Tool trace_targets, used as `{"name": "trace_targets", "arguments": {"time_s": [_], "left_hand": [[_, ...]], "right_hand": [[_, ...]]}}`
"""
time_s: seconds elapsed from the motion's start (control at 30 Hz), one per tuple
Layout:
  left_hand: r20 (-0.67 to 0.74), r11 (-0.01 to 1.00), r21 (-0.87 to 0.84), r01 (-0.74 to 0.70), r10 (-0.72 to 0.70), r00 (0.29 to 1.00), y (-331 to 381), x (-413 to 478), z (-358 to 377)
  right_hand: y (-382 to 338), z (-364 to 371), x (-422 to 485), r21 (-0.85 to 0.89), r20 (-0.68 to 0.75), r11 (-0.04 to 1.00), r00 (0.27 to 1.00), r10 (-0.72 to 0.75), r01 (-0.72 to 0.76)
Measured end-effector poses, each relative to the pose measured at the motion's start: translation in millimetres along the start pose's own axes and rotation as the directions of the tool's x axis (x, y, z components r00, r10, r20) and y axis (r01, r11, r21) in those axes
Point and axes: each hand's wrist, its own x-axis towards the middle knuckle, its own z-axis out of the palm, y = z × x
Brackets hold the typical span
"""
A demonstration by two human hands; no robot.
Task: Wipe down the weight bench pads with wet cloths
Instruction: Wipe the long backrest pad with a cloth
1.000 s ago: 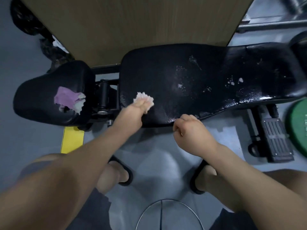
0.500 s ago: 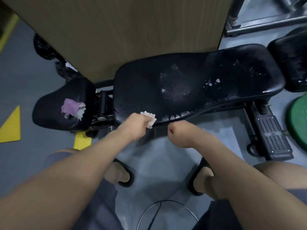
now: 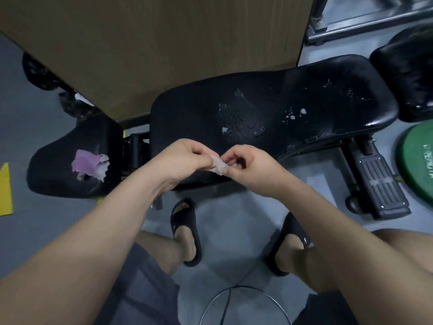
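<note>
The long black back pad (image 3: pixel 269 109) of the weight bench lies across the middle, wet with white flecks on its surface. A small white wet cloth (image 3: pixel 216 164) is held above the pad's near edge. My left hand (image 3: pixel 185 160) grips its left end and my right hand (image 3: pixel 248 166) pinches its right end. The smaller black seat pad (image 3: pixel 58 167) sits at the left, with a crumpled purple and white cloth (image 3: pixel 90 164) lying on it.
A wooden panel (image 3: pixel 164 43) stands behind the bench. A green weight plate (image 3: pixel 417 160) lies at the right, beside the bench's black foot plate (image 3: pixel 379 184). Another black pad (image 3: pixel 407 73) is at the far right. My feet in black slippers (image 3: pixel 186 228) stand on the grey floor.
My left hand lifted the white cloth off the pad's edge toward the middle. My right hand, a bare fist before, came over and now pinches the cloth too.
</note>
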Motion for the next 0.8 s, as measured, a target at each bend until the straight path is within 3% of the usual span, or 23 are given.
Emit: {"name": "trace_targets", "arguments": {"time_s": [0.13, 0.23, 0.43, 0.57, 0.67, 0.8], "left_hand": [[0.100, 0.990, -0.143, 0.022, -0.007, 0.995, -4.4, 16.5, -1.7], [0.144, 0.962, -0.270, -0.038, 0.079, 0.986, -12.7, 25.6, -0.7], [0.227, 0.978, 0.096, -0.184, 0.158, 0.961, -13.7, 33.6, -12.1], [0.160, 0.987, 0.093, -0.130, 0.114, 0.981, -22.3, 33.3, -12.8], [0.062, 0.992, 0.099, -0.080, 0.074, 0.995, -27.0, 30.6, -12.9], [0.122, 1.000, -0.022, 0.009, -0.007, 0.993, -25.0, 28.8, -9.0]], "right_hand": [[-0.8, -4.5, 4.1, 0.046, -0.114, 0.997, 0.991, 0.064, -0.059], [1.0, -6.4, 5.1, 0.060, -0.168, 0.991, 0.977, 0.129, -0.120], [11.6, 0.1, -6.6, 0.244, -0.191, 0.949, 0.950, 0.249, -0.200], [12.4, 15.6, -6.0, 0.341, -0.196, 0.918, 0.939, 0.281, -0.204], [5.6, 24.7, -5.0, 0.305, -0.251, 0.942, 0.942, 0.221, -0.139], [-1.4, 33.1, -4.3, 0.283, -0.228, 0.954, 0.959, 0.167, -0.099]]}}
